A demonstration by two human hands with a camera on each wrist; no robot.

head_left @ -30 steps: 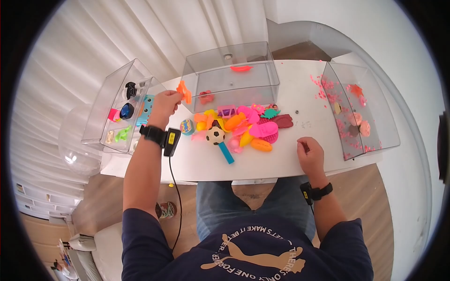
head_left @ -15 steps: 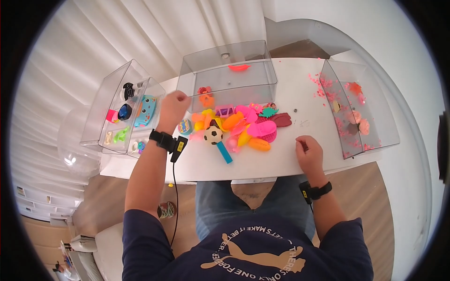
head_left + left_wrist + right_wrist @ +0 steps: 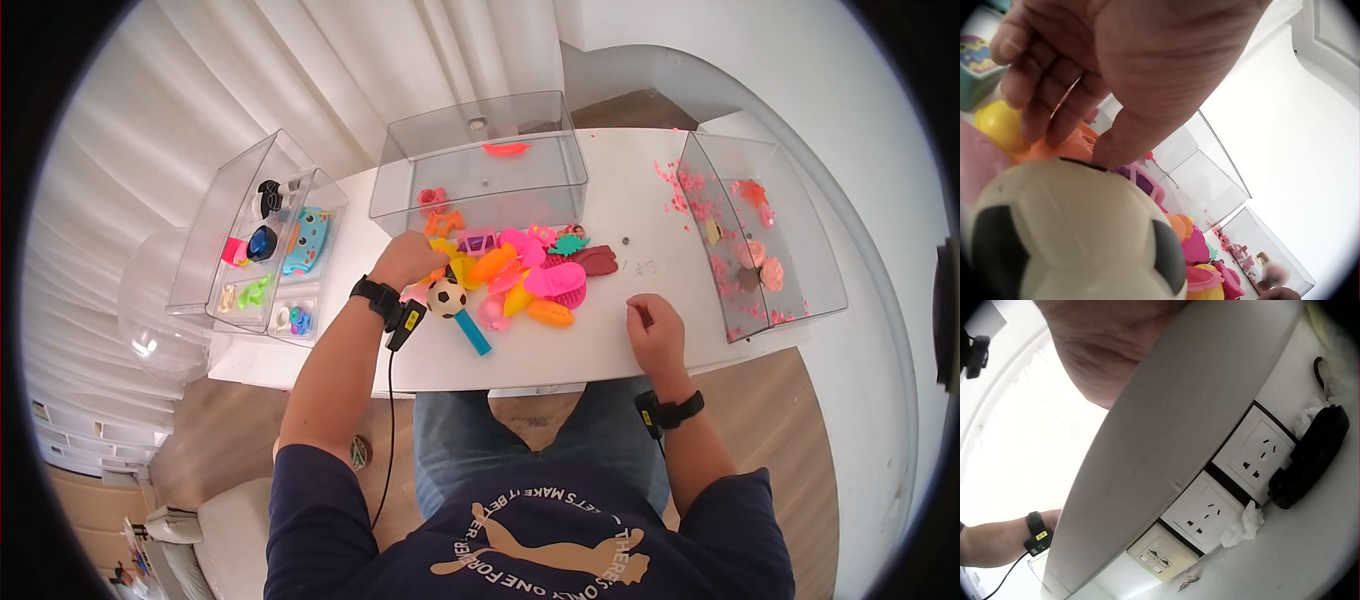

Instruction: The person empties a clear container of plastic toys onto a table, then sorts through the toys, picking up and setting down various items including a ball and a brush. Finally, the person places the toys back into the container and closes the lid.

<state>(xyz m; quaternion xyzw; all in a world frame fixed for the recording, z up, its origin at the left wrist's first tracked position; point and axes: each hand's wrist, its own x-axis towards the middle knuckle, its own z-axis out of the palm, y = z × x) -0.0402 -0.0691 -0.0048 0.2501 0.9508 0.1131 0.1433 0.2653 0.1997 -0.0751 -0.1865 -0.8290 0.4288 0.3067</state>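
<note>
White tabletop (image 3: pixel 590 358) stretches in front of a seated person in a dark T-shirt (image 3: pixel 540 520) and jeans. Near its front edge lies the right hand (image 3: pixel 657 335), its fingers loosely curled and nothing seen in them. A blue bar (image 3: pixel 473 333) sits beside a black-and-white toy ball (image 3: pixel 446 298). Just past the ball, the left hand (image 3: pixel 408 260) reaches down at the left end of a pile of bright toys (image 3: pixel 515 270); its fingers and thumb are part bent, with a gap between them, around an orange toy (image 3: pixel 1072 147), and whether they grip it cannot be told. Beyond the pile, a clear middle bin (image 3: pixel 535 205) holds an orange toy, a red one and a long red piece (image 3: pixel 506 149). The clear left bin (image 3: pixel 200 270) contains small toys, the clear right bin (image 3: pixel 815 260) pink flowers (image 3: pixel 770 273). Pale curtains (image 3: pixel 300 80) hang behind.
</note>
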